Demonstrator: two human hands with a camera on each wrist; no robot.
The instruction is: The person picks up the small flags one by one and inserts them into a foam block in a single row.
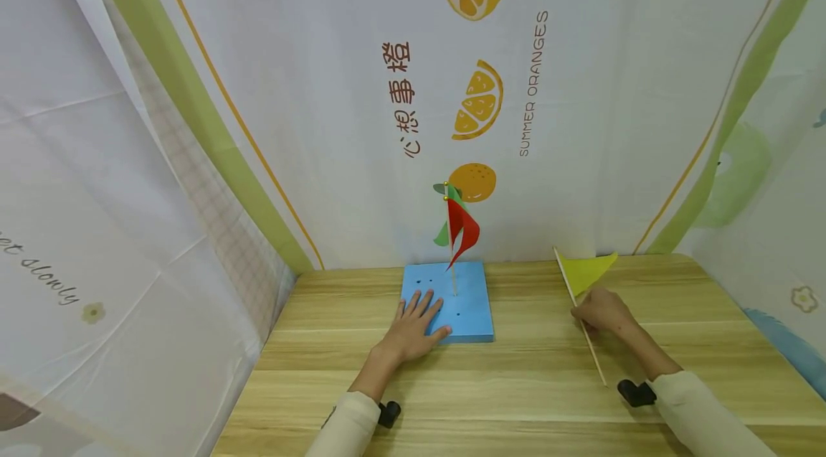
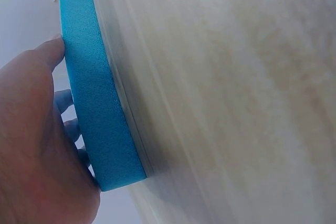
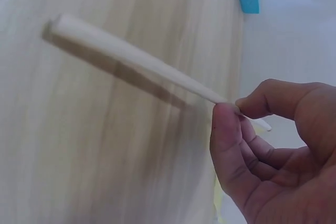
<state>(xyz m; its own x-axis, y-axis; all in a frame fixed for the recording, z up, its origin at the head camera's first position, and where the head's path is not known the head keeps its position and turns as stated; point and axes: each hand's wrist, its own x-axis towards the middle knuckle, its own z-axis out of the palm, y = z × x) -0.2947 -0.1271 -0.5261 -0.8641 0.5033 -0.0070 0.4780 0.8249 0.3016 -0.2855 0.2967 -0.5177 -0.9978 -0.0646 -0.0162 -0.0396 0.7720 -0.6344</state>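
A blue foam board [image 1: 476, 321] with small holes lies near the table's back edge. My left hand [image 1: 413, 331] rests on its left part, fingers spread; in the left wrist view, the thumb lies along the rim of the board [image 2: 97, 98]. A red flag [image 1: 467, 231] stands upright in the board, with a green flag [image 1: 442, 236] partly hidden behind it. To the right, my right hand [image 1: 604, 310] pinches the stick of a yellow flag [image 1: 584, 272]. The right wrist view shows the stick [image 3: 131, 56] between thumb and fingertips, its bare end low over the table.
The wooden table [image 1: 529, 378] meets a white curtain [image 1: 310, 84] printed with oranges at its back edge. More curtain hangs on the left and right. A black wrist mount [image 1: 636, 393] sits below my right hand, another [image 1: 389, 414] by the left sleeve.
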